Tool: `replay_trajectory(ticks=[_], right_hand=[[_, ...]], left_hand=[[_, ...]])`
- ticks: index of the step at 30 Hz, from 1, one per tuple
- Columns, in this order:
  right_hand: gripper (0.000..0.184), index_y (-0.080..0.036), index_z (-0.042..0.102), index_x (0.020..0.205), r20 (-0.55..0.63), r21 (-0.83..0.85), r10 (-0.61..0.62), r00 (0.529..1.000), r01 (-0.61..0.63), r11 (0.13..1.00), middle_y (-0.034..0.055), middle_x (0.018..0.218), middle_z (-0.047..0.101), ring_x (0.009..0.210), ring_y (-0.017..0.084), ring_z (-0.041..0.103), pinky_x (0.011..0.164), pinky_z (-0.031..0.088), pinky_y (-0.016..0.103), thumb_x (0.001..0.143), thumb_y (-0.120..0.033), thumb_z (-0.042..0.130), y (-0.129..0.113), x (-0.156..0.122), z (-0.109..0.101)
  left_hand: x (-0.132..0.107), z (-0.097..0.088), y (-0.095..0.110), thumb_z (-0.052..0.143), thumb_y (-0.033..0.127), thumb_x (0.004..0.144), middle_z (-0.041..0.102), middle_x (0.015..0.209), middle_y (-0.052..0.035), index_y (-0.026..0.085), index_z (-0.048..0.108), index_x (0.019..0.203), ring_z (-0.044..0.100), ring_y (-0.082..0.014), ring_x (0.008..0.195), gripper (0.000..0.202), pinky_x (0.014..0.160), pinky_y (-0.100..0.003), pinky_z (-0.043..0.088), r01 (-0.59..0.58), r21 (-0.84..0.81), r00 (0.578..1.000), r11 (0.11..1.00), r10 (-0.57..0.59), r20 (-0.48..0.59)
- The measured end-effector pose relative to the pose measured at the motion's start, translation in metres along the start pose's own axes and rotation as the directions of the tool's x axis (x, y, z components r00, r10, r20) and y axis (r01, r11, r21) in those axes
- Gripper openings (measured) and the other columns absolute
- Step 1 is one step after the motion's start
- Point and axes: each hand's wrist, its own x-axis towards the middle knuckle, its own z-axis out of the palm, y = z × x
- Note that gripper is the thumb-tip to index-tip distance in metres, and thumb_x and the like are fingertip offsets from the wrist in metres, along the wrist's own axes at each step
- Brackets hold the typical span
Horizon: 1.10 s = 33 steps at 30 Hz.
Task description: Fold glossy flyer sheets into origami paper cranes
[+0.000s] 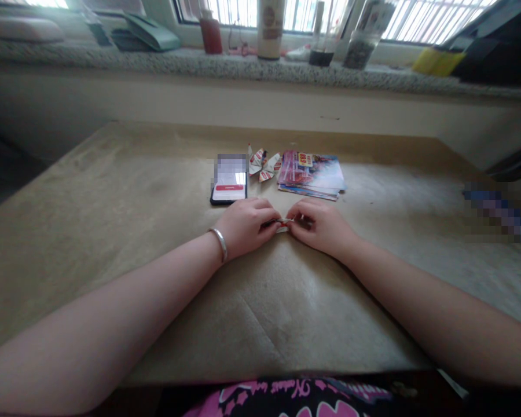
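A broad tan surface (113, 191) stretches below a speckled stone windowsill (226, 68) along the far side, with black-and-pink printed fabric (286, 399) at the near edge. A stack of glossy printed sheets (315, 174) lies right of center toward the far side, a yellow label showing on top. On the near side of the stack, a person's left grip (248, 227) and right grip (322, 227) meet low over the surface, thumbs and fingertips pinching opposite ends of one small piece. A phone (230, 176) with a lit screen lies just beyond the left grip. Folded paper shapes (269, 169), white with red print, sit between phone and stack. A silver-colored bracelet (219, 243) circles the left wrist. Smallest of all, the red-and-white strip (283, 229) spans the gap between the two grips, partly hidden by fingers.
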Motion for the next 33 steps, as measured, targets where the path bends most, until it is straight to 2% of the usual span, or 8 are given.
replay_trajectory(ticks=[7, 12, 17, 21, 24, 28, 33], right_hand=[[0.007, -0.020, 0.060, 0.072, 0.073, 0.005, -0.104, 0.992, 0.104, 0.995, 0.0025, 0.071, 0.061, 0.073, 0.017, 0.053, 0.069, 0.041, 0.030, 0.079, -0.020, 0.060, -0.002, -0.002, -0.003], [0.002, -0.020, 0.062, 0.078, 0.078, -0.033, -0.089, 0.993, 0.092, 0.995, 0.0039, 0.077, 0.064, 0.077, 0.018, 0.054, 0.072, 0.043, 0.031, 0.079, -0.021, 0.061, 0.000, -0.003, 0.000], [0.004, -0.020, 0.063, 0.081, 0.038, -0.125, -0.086, 0.996, 0.090, 0.988, 0.0054, 0.082, 0.065, 0.082, 0.020, 0.055, 0.074, 0.043, 0.032, 0.080, -0.022, 0.060, 0.002, -0.002, 0.002], [0.007, -0.022, 0.064, 0.081, 0.056, -0.153, -0.150, 0.987, 0.156, 0.976, 0.0058, 0.090, 0.068, 0.086, 0.020, 0.057, 0.077, 0.044, 0.034, 0.084, -0.022, 0.058, 0.001, -0.001, 0.000], [0.014, -0.022, 0.065, 0.079, 0.083, -0.164, -0.217, 0.973, 0.228, 0.960, 0.0055, 0.089, 0.070, 0.084, 0.020, 0.058, 0.077, 0.045, 0.034, 0.087, -0.022, 0.054, 0.001, -0.001, -0.003], [0.016, -0.022, 0.067, 0.081, 0.108, -0.111, -0.281, 0.954, 0.292, 0.950, 0.0054, 0.089, 0.071, 0.086, 0.021, 0.059, 0.080, 0.046, 0.036, 0.088, -0.023, 0.053, 0.001, -0.001, -0.007], [0.013, -0.023, 0.068, 0.083, 0.129, -0.049, -0.278, 0.952, 0.287, 0.957, 0.0064, 0.092, 0.071, 0.086, 0.021, 0.060, 0.079, 0.047, 0.036, 0.086, -0.023, 0.055, 0.003, -0.002, -0.009]], left_hand=[[-0.003, -0.003, -0.001, 0.055, 0.024, 0.086, 0.064, 0.082, -0.0042, 0.018, 0.069, 0.085, 0.057, -0.0142, 0.073, 0.015, 0.067, -0.025, 0.044, -0.055, -0.026, 0.996, 0.998, 0.057, 0.067], [-0.002, 0.000, -0.003, 0.059, 0.024, 0.086, 0.065, 0.082, -0.0039, 0.018, 0.071, 0.086, 0.058, -0.0152, 0.076, 0.013, 0.070, -0.026, 0.045, -0.045, -0.027, 0.997, 0.999, 0.046, 0.060], [0.000, 0.003, -0.003, 0.059, 0.023, 0.087, 0.067, 0.082, -0.0034, 0.018, 0.071, 0.088, 0.058, -0.0157, 0.075, 0.012, 0.070, -0.027, 0.045, -0.030, 0.028, 0.998, 0.999, 0.028, 0.052], [0.000, 0.001, -0.003, 0.058, 0.025, 0.088, 0.068, 0.083, -0.0026, 0.020, 0.071, 0.088, 0.059, -0.0156, 0.076, 0.014, 0.070, -0.027, 0.045, -0.030, 0.038, 0.996, 0.999, 0.027, 0.081], [-0.001, -0.003, -0.004, 0.057, 0.025, 0.089, 0.068, 0.085, -0.0026, 0.021, 0.072, 0.089, 0.059, -0.0150, 0.077, 0.016, 0.071, -0.026, 0.046, -0.069, 0.011, 0.993, 0.998, 0.067, 0.100], [-0.004, -0.007, -0.007, 0.054, 0.027, 0.091, 0.069, 0.089, -0.0041, 0.022, 0.073, 0.094, 0.060, -0.0146, 0.080, 0.020, 0.073, -0.027, 0.047, -0.108, -0.052, 0.987, 0.993, 0.113, 0.111], [-0.006, -0.006, -0.011, 0.055, 0.030, 0.091, 0.069, 0.089, -0.0045, 0.024, 0.074, 0.096, 0.061, -0.0142, 0.079, 0.021, 0.073, -0.027, 0.047, -0.128, -0.055, 0.985, 0.990, 0.133, 0.112]])
